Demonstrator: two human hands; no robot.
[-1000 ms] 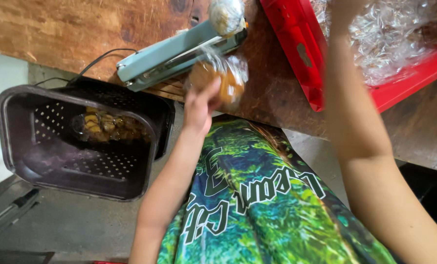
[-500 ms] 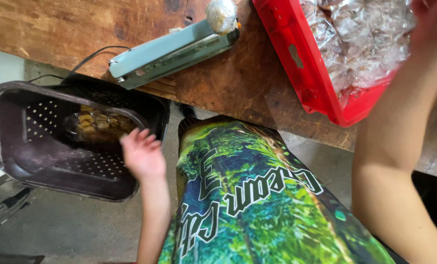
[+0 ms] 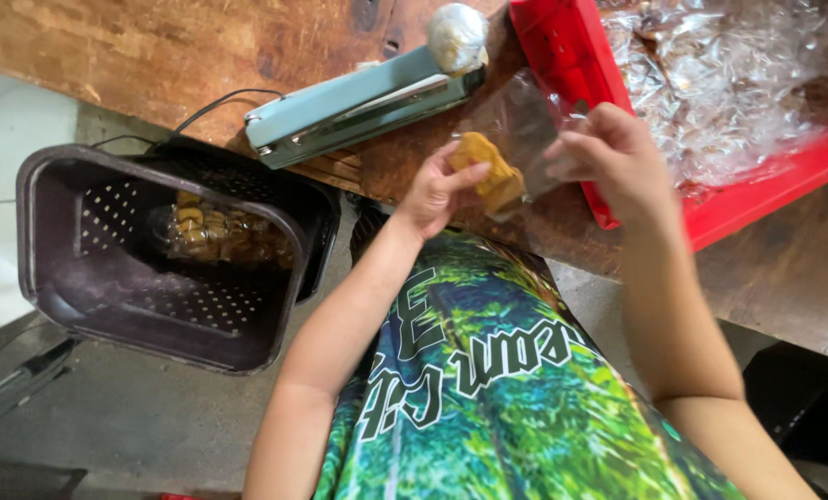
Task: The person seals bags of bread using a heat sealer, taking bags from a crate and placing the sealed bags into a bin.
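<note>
A clear plastic bag (image 3: 516, 130) with golden-brown snacks (image 3: 490, 172) in its bottom hangs over the front edge of a wooden table (image 3: 201, 46). My left hand (image 3: 437, 190) cups the bag from below, fingers against the snacks. My right hand (image 3: 608, 157) pinches the bag's upper part. Just behind the bag lies a pale green heat sealer (image 3: 358, 104), closed, with a wad of white material (image 3: 457, 35) at its far end.
A red crate (image 3: 766, 176) full of clear bags stands on the table at the right. A dark perforated basket (image 3: 71, 287) on the floor at the left holds sealed snack bags (image 3: 215, 236). A black cord (image 3: 215, 100) runs from the sealer.
My left hand dropped a filled bag into the basket and came back up. My right hand brought a new bag from the red crate. Both hands now hold it.
</note>
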